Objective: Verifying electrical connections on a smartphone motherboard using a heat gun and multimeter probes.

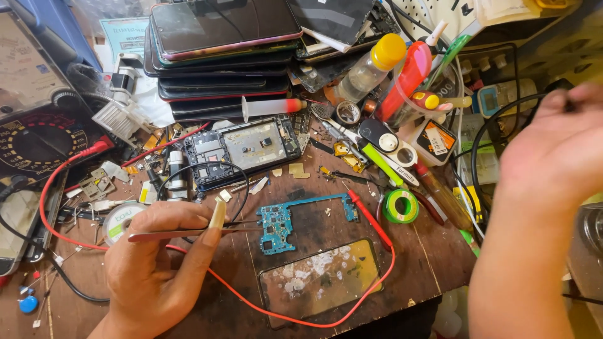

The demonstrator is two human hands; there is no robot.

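My left hand (160, 260) grips metal tweezers (188, 233) at the lower left, their tips reaching the left edge of a blue phone circuit board (279, 223) that lies on the wooden bench. An opened phone frame (248, 147) sits just behind the board. My right hand (553, 150) is raised at the right edge, blurred, with its fingers closed on something dark and thin near the black cables; what it is stays unclear. A red test probe (370, 220) lies right of the board, its red lead (301, 317) looping along the front.
A stack of phones (220, 56) stands at the back. A multimeter (38, 135) is at the left. A syringe (270, 107), bottles (377, 66), green tape roll (401, 206) and a worn rectangular mat (320, 279) crowd the bench, with loose parts scattered about.
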